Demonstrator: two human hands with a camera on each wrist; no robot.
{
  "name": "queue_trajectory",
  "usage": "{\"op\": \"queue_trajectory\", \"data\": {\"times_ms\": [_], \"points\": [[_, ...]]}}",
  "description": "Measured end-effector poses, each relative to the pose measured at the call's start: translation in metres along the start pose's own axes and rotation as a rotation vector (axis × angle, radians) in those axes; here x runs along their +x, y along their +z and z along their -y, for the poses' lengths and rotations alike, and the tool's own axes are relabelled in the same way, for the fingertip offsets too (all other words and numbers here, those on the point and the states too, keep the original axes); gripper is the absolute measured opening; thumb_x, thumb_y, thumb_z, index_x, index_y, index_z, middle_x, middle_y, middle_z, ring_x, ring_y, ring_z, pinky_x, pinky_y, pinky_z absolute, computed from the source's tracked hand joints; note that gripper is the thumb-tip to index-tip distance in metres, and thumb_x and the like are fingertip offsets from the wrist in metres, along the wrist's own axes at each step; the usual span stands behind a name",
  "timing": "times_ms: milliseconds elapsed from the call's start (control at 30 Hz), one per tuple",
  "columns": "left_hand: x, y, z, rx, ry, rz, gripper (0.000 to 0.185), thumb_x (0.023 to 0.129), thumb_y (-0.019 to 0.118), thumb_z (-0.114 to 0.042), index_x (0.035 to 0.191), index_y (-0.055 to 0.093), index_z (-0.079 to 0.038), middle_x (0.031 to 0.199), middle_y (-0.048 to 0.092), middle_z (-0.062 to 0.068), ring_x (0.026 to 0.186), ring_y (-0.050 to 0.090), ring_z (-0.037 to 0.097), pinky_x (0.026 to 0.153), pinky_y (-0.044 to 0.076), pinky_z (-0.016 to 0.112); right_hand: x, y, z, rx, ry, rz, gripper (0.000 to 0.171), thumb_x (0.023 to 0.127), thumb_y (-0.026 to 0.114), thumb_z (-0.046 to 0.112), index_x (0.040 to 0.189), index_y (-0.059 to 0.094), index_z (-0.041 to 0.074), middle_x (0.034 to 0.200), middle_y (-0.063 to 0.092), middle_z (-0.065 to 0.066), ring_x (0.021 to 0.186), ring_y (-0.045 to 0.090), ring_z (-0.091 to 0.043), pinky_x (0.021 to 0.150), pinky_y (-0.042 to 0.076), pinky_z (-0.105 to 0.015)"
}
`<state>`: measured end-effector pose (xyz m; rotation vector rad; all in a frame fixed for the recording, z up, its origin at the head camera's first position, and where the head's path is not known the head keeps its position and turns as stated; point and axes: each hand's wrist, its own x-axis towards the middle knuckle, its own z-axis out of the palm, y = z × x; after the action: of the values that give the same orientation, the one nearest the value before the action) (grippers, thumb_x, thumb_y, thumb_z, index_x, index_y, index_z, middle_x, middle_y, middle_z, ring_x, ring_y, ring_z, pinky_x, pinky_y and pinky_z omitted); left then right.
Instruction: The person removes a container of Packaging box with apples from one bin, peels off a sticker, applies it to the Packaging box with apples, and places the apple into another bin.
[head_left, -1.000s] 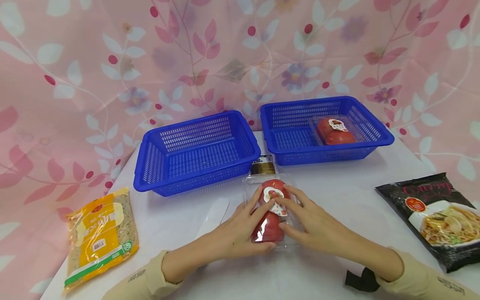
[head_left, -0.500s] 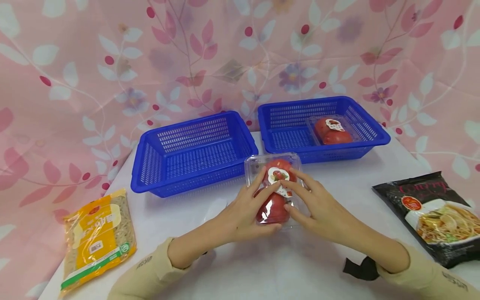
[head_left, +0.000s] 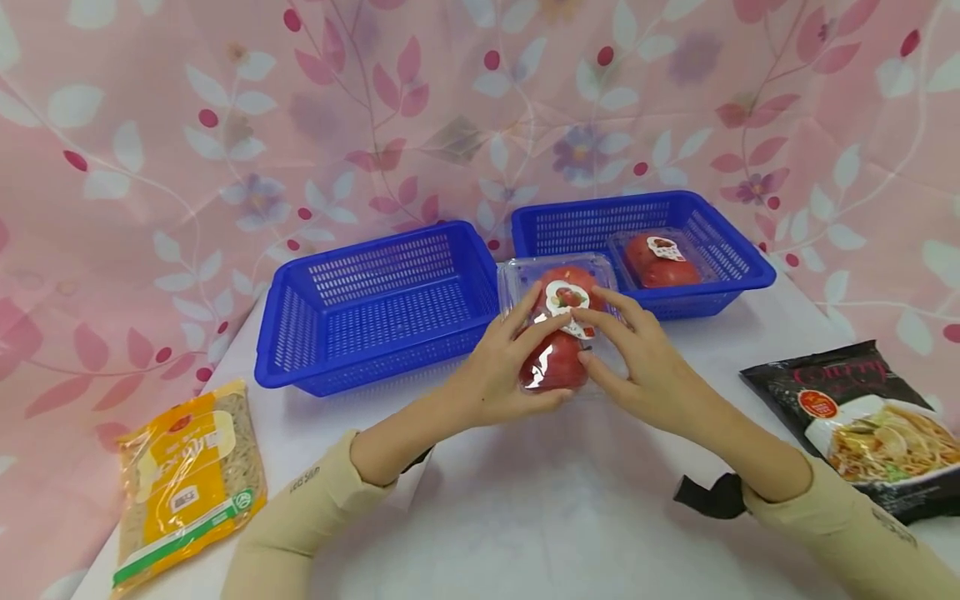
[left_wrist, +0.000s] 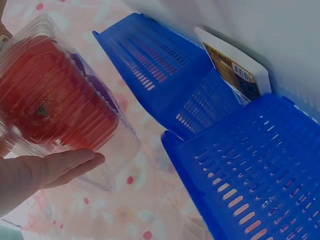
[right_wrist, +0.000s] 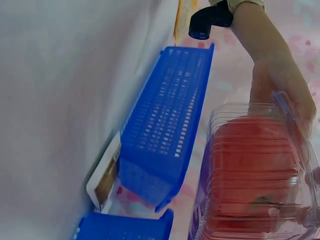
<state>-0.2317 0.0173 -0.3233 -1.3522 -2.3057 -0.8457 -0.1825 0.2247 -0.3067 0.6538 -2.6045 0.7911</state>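
Your left hand [head_left: 498,375] and right hand [head_left: 637,371] grasp a ribbed clear plastic clamshell of red tomatoes [head_left: 558,329] from both sides, lifted off the white desk [head_left: 555,517], just in front of the right mesh basket [head_left: 738,262]. That blue basket holds another tomato pack [head_left: 660,258].

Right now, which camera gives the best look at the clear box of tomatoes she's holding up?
The head view: the tomato box shows whole, label up, with the left hand and right hand gripping its sides. The left wrist view shows only its ribbed underside, close and cropped. The right wrist view likewise shows the underside, partly cut off.
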Motion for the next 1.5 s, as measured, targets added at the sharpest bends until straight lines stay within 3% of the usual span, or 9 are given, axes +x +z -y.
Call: {"op": "queue_trajectory", "data": {"times_ms": [267,467,600,700,933,1167,1500], "points": [[0.025,0.005,0.023,-0.015,0.02,-0.011,0.071,0.077,0.072,-0.039,0.137,0.042,-0.014,0.15,0.015,0.017,0.13,0.027,0.037,0.09,0.044,0.04,0.026,-0.004,-0.013,-0.015,-0.044,-0.105,0.037,0.086,0.059,0.013,0.122,0.055,0.005,0.137,0.036,-0.021,0.117,0.035,-0.044,0.088,0.036,-0.062],[0.039,0.008,0.035,-0.019,0.007,0.023,0.071,0.079,0.068,-0.042,0.139,0.04,-0.016,0.15,0.014,0.015,0.13,0.029,0.036,0.089,0.046,0.038,0.038,-0.006,-0.021,-0.015,0.046,-0.085,0.038,0.088,0.056,0.015,0.125,0.053,0.006,0.138,0.034,-0.022,0.115,0.034,-0.047,0.085,0.036,-0.063],[0.054,0.01,0.045,-0.013,0.02,0.008,0.069,0.08,0.068,-0.041,0.138,0.041,-0.014,0.15,0.016,0.017,0.13,0.03,0.035,0.091,0.045,0.037,0.051,-0.006,-0.03,-0.01,0.098,-0.081,0.037,0.09,0.053,0.017,0.125,0.052,0.007,0.14,0.032,-0.021,0.119,0.03,-0.047,0.089,0.032,-0.065],[0.062,0.013,0.052,-0.007,-0.008,0.011,0.069,0.08,0.068,-0.041,0.138,0.041,-0.016,0.149,0.016,0.017,0.13,0.03,0.035,0.092,0.043,0.038,0.06,-0.003,-0.038,-0.006,0.107,-0.083,0.036,0.09,0.051,0.018,0.124,0.053,0.006,0.14,0.031,-0.021,0.124,0.028,-0.046,0.093,0.027,-0.064],[0.075,0.016,0.064,0.005,-0.13,0.092,0.069,0.082,0.062,-0.047,0.141,0.036,-0.021,0.151,0.013,0.012,0.126,0.036,0.038,0.088,0.046,0.04,0.077,0.001,-0.051,-0.05,0.129,-0.071,0.039,0.091,0.051,0.024,0.124,0.051,0.003,0.138,0.034,-0.023,0.129,0.027,-0.04,0.101,0.016,-0.063],[0.087,0.019,0.075,-0.013,-0.164,0.108,0.067,0.084,0.061,-0.045,0.142,0.035,-0.022,0.151,0.013,0.012,0.126,0.037,0.035,0.089,0.046,0.036,0.092,0.003,-0.066,-0.078,0.141,-0.079,0.044,0.09,0.052,0.03,0.123,0.052,0.003,0.137,0.037,-0.022,0.125,0.032,-0.042,0.098,0.025,-0.062],[0.11,0.024,0.087,-0.002,-0.238,0.143,0.069,0.084,0.058,-0.051,0.143,0.033,-0.025,0.152,0.012,0.009,0.126,0.037,0.032,0.09,0.045,0.037,0.111,0.001,-0.09,-0.036,0.13,-0.13,0.042,0.087,0.055,0.027,0.12,0.057,0.002,0.133,0.043,-0.021,0.123,0.036,-0.042,0.095,0.031,-0.061]]}}
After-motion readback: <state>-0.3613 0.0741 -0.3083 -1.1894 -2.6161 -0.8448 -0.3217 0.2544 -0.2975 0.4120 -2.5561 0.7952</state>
